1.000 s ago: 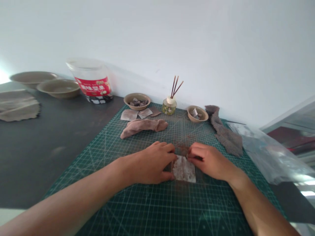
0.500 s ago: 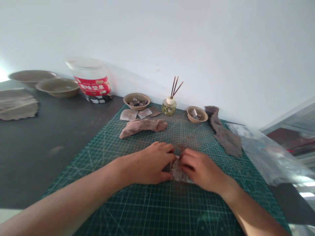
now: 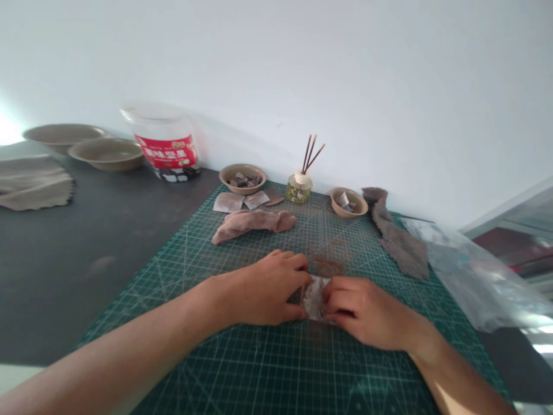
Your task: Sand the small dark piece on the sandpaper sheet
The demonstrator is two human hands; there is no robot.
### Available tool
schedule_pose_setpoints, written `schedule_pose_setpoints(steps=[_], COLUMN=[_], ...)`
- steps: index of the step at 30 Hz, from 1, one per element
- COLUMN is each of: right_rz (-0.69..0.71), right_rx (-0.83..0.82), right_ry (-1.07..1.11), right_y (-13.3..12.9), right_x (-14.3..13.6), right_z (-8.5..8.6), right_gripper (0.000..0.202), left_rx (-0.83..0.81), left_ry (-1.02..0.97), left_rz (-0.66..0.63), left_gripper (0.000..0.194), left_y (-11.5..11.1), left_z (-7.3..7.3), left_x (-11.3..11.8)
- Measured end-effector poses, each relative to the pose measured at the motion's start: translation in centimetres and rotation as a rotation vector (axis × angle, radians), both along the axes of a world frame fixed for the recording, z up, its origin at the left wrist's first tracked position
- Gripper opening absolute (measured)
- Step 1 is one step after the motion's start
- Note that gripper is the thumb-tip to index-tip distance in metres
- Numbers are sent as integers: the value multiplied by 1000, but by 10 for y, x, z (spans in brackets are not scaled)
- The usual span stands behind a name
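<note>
A small, flat, whitish piece with a dusty, patchy surface lies on the green cutting mat. My left hand spans its left end, fingertips on the far edge and thumb on the near edge, holding it down. At the right end, the curled fingers of my right hand press against its top. Whatever those fingers hold, if anything, is hidden. Brownish dust is spread on the mat just beyond. A rolled beige cloth lies farther back.
Behind stand a bowl of dark fragments, a reed diffuser and a smaller bowl. Thin flat pieces lie near the first bowl. A grey cloth and plastic bag are right; a tub is left.
My right hand has slid a little right and towards me along the whitish piece, uncovering more of its surface. My left hand keeps its place. The view has shifted slightly.
</note>
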State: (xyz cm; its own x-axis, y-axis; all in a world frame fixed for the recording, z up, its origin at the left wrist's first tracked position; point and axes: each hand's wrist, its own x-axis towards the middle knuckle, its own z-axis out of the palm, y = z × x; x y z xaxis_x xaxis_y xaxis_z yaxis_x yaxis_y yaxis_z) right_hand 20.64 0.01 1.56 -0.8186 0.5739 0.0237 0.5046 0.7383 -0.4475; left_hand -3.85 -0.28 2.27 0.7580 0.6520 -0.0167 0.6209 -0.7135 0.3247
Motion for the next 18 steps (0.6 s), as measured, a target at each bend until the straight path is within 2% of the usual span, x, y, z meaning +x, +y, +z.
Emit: schedule_pose_setpoints(steps=[1, 3, 5, 9, 11, 14, 15, 18], right_rz=[-6, -106, -175, 61, 32, -165, -152, 1], right_rx=[48, 184, 235, 2, 40, 138, 128, -1], right_ry=[4, -16, -49, 20, 62, 0, -17, 20], right_y=[0, 2, 3, -2, -3, 0, 1, 0], right_x=[-1, -3, -4, -4, -4, -2, -2, -3], right_z=[-1, -2, -1, 0, 0, 1, 1, 0], right_gripper=[12, 14, 17, 12, 13, 15, 17, 10], left_rx=[-1, 3, 8, 7, 5, 11, 11, 7], left_ry=[-1, -11, -19, -10, -6, -4, -2, 8], left_rz=[-3, -1, 9, -3, -8, 1, 2, -10], left_gripper=[35, 34, 36, 37, 35, 36, 37, 36], left_y=[0, 0, 0, 0, 0, 1, 1, 0], left_z=[0, 0, -1, -1, -1, 0, 0, 1], left_x=[0, 0, 0, -1, -1, 0, 0, 0])
